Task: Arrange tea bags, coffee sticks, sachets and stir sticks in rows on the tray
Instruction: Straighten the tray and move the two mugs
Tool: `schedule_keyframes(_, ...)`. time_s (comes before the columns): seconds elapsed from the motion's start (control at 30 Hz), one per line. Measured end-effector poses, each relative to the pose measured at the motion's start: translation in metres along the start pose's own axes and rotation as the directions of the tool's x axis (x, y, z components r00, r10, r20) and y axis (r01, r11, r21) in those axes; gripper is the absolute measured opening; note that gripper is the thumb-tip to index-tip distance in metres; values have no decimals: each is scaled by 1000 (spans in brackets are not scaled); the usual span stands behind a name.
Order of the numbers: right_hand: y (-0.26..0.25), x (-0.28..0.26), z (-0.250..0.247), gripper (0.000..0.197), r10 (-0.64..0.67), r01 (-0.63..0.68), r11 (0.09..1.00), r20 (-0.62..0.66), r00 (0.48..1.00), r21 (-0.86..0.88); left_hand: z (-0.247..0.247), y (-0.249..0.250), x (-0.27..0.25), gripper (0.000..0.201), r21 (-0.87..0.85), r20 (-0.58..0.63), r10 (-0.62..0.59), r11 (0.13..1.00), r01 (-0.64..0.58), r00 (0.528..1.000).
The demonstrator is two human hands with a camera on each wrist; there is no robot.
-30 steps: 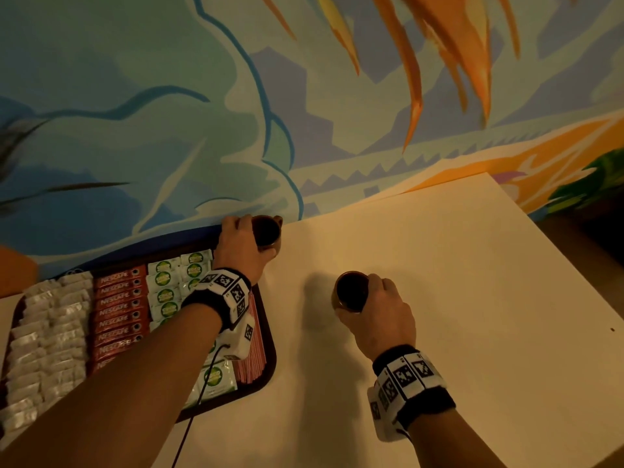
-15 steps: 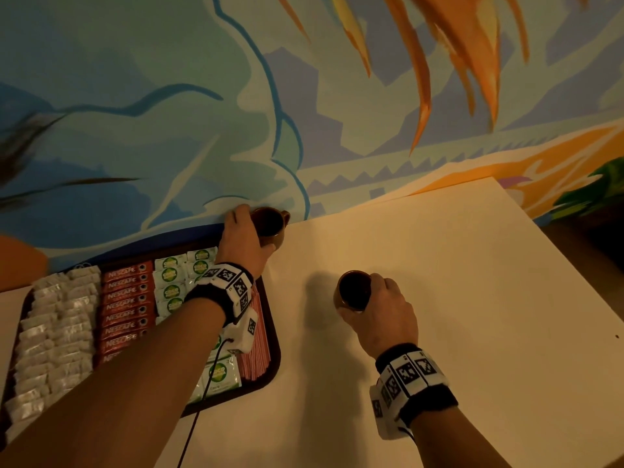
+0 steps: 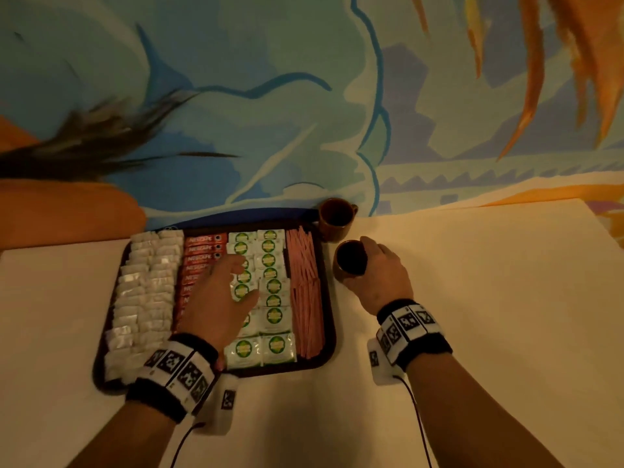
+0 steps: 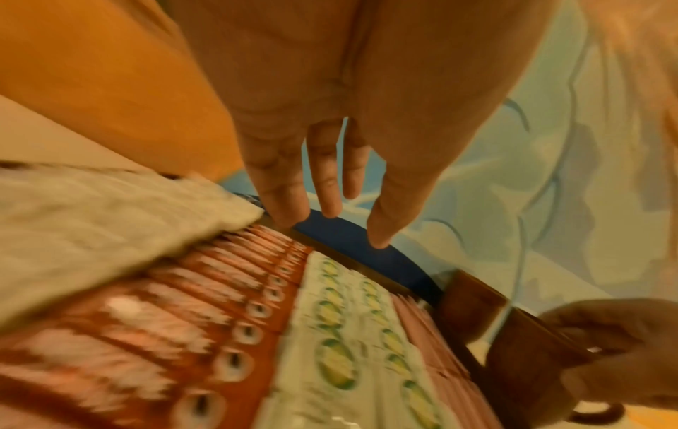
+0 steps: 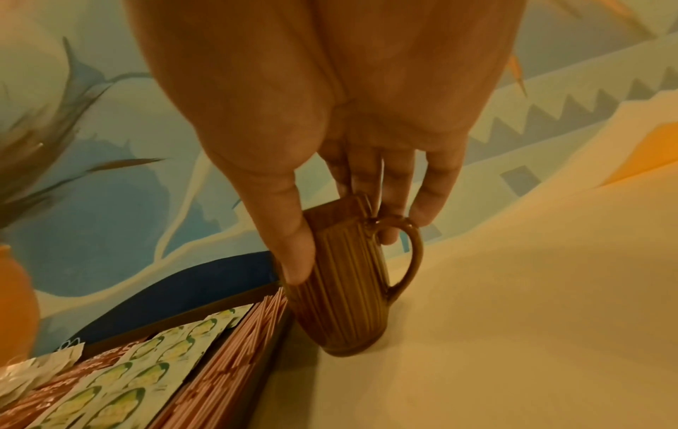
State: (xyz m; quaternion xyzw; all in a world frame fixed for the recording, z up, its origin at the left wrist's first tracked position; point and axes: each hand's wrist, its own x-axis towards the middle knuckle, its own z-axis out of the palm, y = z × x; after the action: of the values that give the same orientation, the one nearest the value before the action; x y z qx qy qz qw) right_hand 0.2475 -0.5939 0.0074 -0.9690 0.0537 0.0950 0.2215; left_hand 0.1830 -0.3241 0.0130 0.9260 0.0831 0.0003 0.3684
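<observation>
A dark brown tray (image 3: 332,336) holds rows of white sachets (image 3: 141,298), red coffee sticks (image 3: 202,248), green-and-white tea bags (image 3: 275,315) and pink stir sticks (image 3: 305,292). My left hand (image 3: 226,285) hovers over the coffee sticks and tea bags with its fingers (image 4: 322,180) straight, and it holds nothing. My right hand (image 3: 378,275) grips a ribbed brown mug (image 5: 344,304) by its top. This mug stands on the table just right of the tray's far corner.
A second brown mug (image 3: 336,217) stands against the painted wall, just behind the held one. The cream table (image 3: 489,315) stretches out to the right. An orange shape (image 3: 67,211) lies behind the tray on the left.
My left hand has let go of the far mug and drawn back over the tray. My right hand has slid its mug left, up to the tray's corner.
</observation>
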Motion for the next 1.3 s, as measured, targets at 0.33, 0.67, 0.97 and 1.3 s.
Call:
schedule_keyframes(0.33, -15, 12, 4, 66, -57, 57, 997, -17, 998, 56, -86, -124, -66, 49, 140, -200, -371, 905, 401, 907)
schedule_keyframes(0.67, -28, 6, -4, 81, -25, 27, 990, -19, 1000, 135, -99, -179, -84, 49, 148, -191, -513, 828, 541, 837)
schedule_keyframes(0.97, -34, -84, 39, 36, 163, -163, 986, -8, 987, 24, -102, -179, -96, 27, 124, -108, -522, 838, 532, 846)
schedule_keyframes(1.3, -42, -105, 63, 33, 340, -348, 933, 95, 936, 91, -108, -186, -96, 25, 76, -72, -480, 872, 484, 875)
